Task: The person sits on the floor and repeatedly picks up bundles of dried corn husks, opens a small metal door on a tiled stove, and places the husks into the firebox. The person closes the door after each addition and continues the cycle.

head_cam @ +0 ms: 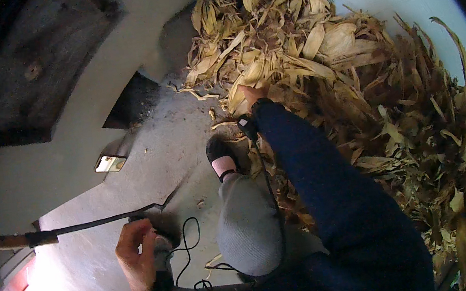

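My right hand (254, 95) reaches into the near edge of a large heap of dry corn husks (314, 61). Its fingers lie against pale husks (247, 80), and the blur hides whether they grip any. A dark band circles that wrist, and a small black device (247, 127) hangs beside it on a black cord (268, 176). My left hand (135, 253) is raised low in the view, away from the heap. Its fingers are curled with a gap to the thumb, and nothing shows in it.
A smartphone (111, 163) leans by the wall's foot. A thin dark rod with a wooden handle (7, 240) crosses from the left. Cord loops (187, 249) lie near my feet, with a dark shoe (218, 149) beside the heap. Husk scraps (196, 93) litter the concrete floor (163, 149).
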The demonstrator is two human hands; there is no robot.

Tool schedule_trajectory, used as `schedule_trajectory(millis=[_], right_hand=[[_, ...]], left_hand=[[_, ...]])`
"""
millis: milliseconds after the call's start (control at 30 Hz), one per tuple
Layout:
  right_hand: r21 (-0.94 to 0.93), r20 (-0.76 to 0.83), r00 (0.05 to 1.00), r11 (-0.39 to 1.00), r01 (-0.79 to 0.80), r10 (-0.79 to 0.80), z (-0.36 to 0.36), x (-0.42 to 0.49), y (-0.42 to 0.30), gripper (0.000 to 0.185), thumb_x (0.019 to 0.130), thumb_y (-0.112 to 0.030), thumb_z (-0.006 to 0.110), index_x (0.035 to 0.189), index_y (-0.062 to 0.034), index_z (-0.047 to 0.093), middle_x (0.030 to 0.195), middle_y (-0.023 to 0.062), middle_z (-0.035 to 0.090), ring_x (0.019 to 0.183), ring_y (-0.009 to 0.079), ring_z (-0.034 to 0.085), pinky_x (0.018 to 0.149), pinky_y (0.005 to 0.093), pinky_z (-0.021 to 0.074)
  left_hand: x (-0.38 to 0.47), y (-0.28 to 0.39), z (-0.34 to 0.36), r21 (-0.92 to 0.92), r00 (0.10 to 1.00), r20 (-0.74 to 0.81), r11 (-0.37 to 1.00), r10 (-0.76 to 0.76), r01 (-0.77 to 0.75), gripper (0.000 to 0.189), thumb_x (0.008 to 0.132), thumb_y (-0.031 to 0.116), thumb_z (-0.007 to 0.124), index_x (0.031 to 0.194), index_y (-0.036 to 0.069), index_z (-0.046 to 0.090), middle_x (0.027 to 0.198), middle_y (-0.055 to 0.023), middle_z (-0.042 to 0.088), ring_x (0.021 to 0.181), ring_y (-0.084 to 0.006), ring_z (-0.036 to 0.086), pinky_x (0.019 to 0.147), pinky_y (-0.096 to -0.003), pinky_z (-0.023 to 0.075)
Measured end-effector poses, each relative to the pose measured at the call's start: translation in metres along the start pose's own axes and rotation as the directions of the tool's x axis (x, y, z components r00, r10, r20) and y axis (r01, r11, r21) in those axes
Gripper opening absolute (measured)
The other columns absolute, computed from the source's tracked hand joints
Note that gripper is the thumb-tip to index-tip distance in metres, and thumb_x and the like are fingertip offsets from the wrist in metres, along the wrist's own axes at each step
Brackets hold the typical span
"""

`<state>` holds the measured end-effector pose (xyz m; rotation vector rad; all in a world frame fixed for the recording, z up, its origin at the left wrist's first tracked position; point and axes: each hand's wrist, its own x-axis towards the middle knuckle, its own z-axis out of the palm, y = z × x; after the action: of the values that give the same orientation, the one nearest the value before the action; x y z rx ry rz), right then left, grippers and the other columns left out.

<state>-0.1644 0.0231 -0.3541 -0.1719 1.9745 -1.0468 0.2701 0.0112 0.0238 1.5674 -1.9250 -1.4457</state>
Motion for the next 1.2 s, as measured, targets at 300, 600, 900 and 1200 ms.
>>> schedule_trajectory(millis=[300, 600, 900, 1200], right_hand=[[0.107, -0.248, 0.893, 0.905, 0.411, -0.376, -0.016, -0.090, -0.048, 0.021, 0.081, -0.020, 0.065, 0.087, -0.0026, 0.056, 0.071, 0.0019, 0.055, 0.062, 0.0115, 0.049, 0.055, 0.0278, 0.0403], [-0.417, -0.361, 0.846, 0.879, 0.231, -0.393, -0.129, -0.181, -0.035, 0.048, 0.076, -0.022, 0.067, 0.113, -0.0006, 0.045, 0.099, 0.0172, 0.053, 0.082, 0.0251, 0.054, 0.071, 0.0419, 0.0450], [-0.668, -0.379, 0.895, 0.738, -0.089, -0.235, -0.099, -0.129, -0.023, 0.100, 0.067, -0.047, 0.073, 0.137, 0.0044, 0.023, 0.133, 0.0260, 0.036, 0.122, 0.0368, 0.038, 0.100, 0.0491, 0.0309], [-0.451, -0.330, 0.861, 0.866, 0.216, -0.386, -0.100, -0.129, -0.015, 0.087, 0.067, -0.029, 0.078, 0.128, 0.0146, 0.034, 0.120, 0.0307, 0.049, 0.111, 0.0364, 0.051, 0.089, 0.0409, 0.0438]], left_hand=[[0.005, 0.004, 0.004, 0.032, 0.998, 0.046, 0.998, 0.047, -0.049, 0.017, 0.079, -0.004, 0.055, 0.095, -0.002, 0.060, 0.087, -0.0081, 0.061, 0.079, -0.0137, 0.060, 0.070, -0.0244, 0.0482], [-0.002, 0.014, 0.009, -0.020, 0.997, 0.065, 0.999, 0.044, -0.043, 0.020, 0.078, -0.005, 0.054, 0.096, 0.000, 0.060, 0.086, -0.0055, 0.061, 0.078, -0.0120, 0.058, 0.071, -0.0235, 0.0469], [0.000, 0.003, 0.003, 0.019, 0.998, 0.040, 0.999, 0.044, -0.045, 0.019, 0.078, -0.004, 0.055, 0.096, 0.000, 0.060, 0.087, -0.0056, 0.061, 0.077, -0.0121, 0.058, 0.070, -0.0236, 0.0466], [-0.003, 0.006, 0.005, -0.027, 0.997, 0.025, 0.997, 0.069, -0.069, 0.019, 0.078, -0.003, 0.055, 0.096, 0.000, 0.061, 0.087, -0.0063, 0.062, 0.079, -0.0125, 0.059, 0.072, -0.0241, 0.0468]])
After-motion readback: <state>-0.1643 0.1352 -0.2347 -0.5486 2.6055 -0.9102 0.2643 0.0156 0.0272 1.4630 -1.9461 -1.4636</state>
